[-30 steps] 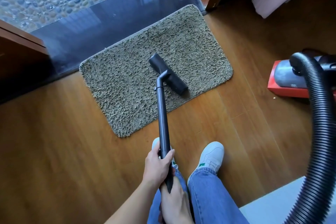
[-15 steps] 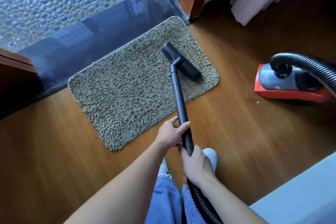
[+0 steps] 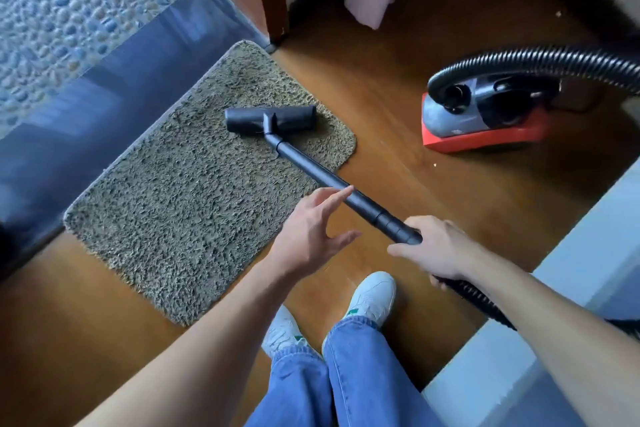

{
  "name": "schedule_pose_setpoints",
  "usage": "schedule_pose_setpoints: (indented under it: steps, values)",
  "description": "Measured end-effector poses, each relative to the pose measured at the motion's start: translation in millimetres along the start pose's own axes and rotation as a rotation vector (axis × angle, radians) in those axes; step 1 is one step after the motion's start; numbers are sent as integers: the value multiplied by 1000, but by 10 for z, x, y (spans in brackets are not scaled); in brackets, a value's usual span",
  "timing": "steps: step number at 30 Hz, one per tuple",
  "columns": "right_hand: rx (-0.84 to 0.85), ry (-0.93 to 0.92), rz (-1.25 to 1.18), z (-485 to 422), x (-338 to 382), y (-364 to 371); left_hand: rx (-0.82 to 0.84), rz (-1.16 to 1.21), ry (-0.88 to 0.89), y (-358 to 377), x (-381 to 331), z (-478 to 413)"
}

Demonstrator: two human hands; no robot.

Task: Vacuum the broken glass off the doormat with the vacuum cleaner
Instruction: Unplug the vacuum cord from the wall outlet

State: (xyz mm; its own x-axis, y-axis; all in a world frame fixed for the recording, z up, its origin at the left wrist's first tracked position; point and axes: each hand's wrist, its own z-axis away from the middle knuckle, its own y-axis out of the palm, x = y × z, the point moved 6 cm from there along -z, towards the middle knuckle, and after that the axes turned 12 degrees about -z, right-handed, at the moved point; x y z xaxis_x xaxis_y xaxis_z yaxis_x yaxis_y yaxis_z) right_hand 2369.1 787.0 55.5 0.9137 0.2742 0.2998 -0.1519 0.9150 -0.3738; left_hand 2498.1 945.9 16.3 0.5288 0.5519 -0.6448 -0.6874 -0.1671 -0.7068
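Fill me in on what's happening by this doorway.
A person is vacuuming a shaggy doormat laid along the door threshold. The right hand grips the black wand where it meets the hose, while the left hand is open, fingers spread, beside the wand and not gripping it. The floor nozzle rests on the mat's far right part. The red and grey vacuum cleaner sits on the wooden floor to the right. No glass shards are distinguishable on the mat.
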Motion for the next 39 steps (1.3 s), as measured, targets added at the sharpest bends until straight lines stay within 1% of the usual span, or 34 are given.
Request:
schedule_pose_setpoints:
  steps: [3,5,9,12,14,17,20,22,25,26,28,30,34,39]
  values:
    - [22,-63,51,-46,-7,-341,-35,-126,150,114,-306,-310]
    - [40,-107,85,-48,-19,-535,-36,-161,225,189,-505,-500]
    - [85,-184,105,-1,-141,-911,120,-184,341,311,-947,-832]
    - [58,-233,154,72,-197,-1277,144,-122,344,268,-1212,-1061]
    - [-47,-315,265,154,-180,-1566,128,-81,329,232,-1390,-1221]
    - [-277,-392,449,348,-168,-1972,104,-71,297,210,-1685,-1419]
    - [-540,-422,493,528,-283,-2277,77,-56,236,196,-1898,-1620]
    - [-735,-540,396,633,-394,-2436,82,-40,225,225,-2024,-1778]
    - [-979,-780,173,762,-581,-2592,81,40,221,310,-2188,-1970]
    - [-1026,-835,124,801,-635,-2626,70,64,224,333,-2226,-2022]
    - [-1091,-881,29,858,-764,-2680,55,106,208,352,-2280,-2141]
    - [-1106,-859,-92,848,-934,-2719,50,150,174,354,-2303,-2299]
    - [-1039,-724,-357,567,-1216,-2735,43,207,161,286,-2339,-2669]
    - [-1039,-567,-532,89,-1426,-2906,34,231,206,233,-2463,-3181]
